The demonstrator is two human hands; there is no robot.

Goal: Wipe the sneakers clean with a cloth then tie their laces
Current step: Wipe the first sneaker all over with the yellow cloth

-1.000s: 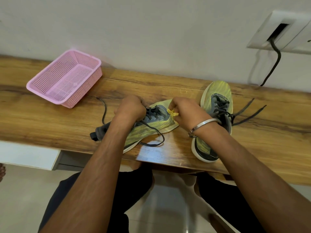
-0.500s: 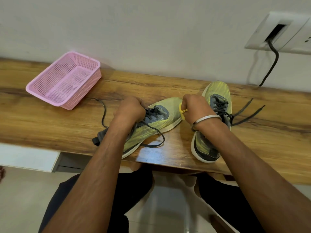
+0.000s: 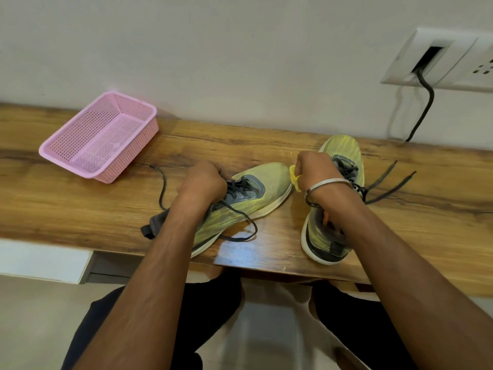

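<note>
Sneakers: two yellow-green pairs of one set on the wooden shelf (image 3: 266, 145); left sneaker (image 3: 248, 204) lies on its side near the front edge, toe angled toward the wall; right sneaker (image 3: 338, 198) stands upright, heel at the front edge.
Left hand (image 3: 201, 182): fingers curled over the left sneaker's collar, gripping it by the dark laces (image 3: 240, 209).
Right hand (image 3: 314, 169): fingers closed in a fist, pinching a small yellow cloth (image 3: 294, 178) just beside the left sneaker's toe, above the right sneaker's laces.
Loose lace ends: trail toward the shelf's right end.
Pink basket (image 3: 98, 137): back left, by the wall.
</note>
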